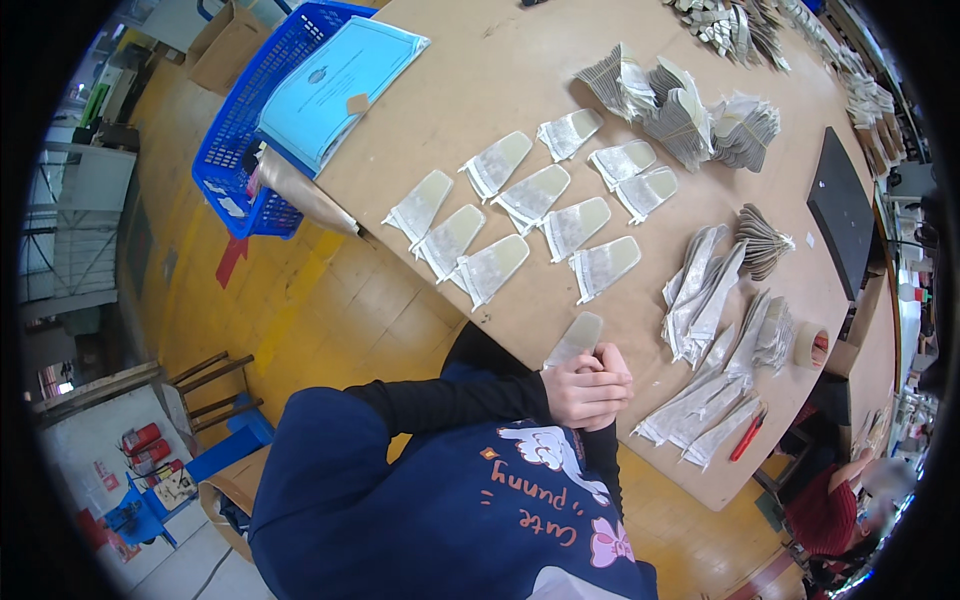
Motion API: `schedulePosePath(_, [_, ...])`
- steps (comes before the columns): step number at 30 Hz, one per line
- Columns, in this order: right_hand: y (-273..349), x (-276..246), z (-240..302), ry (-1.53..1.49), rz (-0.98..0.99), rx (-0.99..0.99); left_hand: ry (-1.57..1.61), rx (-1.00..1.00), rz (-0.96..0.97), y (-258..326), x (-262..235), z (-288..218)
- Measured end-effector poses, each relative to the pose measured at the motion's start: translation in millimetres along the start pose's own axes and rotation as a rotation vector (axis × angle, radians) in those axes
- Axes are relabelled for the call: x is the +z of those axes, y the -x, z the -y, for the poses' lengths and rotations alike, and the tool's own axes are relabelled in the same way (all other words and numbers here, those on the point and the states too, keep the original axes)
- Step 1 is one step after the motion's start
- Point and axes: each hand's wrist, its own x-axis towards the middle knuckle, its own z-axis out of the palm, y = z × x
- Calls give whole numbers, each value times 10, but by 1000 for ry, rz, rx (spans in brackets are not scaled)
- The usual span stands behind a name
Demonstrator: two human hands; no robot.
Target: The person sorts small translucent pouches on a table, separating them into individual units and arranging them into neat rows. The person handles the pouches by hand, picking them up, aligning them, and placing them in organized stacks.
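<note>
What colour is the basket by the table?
The basket is blue; it shows best in the head view.

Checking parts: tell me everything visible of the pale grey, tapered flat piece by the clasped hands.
The pale grey, tapered flat piece looks thin and smooth, perhaps plastic, with a rounded far end. It appears to lie flat on the tan table near the edge. The clasped bare hands hide part of its near end; contact is unclear.

Near the close edge of the table (450,110), the clasped hands (587,392) partly cover a pale piece (580,333), their palms hidden. The picture's top cuts off the far bundles (728,28).
</note>
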Motion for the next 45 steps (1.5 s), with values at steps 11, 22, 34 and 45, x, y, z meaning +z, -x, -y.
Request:
schedulePosePath(11, [-12, -8, -12, 1, -14, -13, -24, 136, -6, 158, 121, 127])
schedulePosePath(22, [-33, -8, -22, 13, -25, -37, -112, 157, -510, -116, 359, 161])
schedulePosePath(34, [22, -21, -55, 57, 27, -111, -63, 185, 44, -139, -267, 68])
schedulePosePath(45, [-69, 53, 68, -50, -197, -69, -322, -141, -249, -1367, -1433, 604])
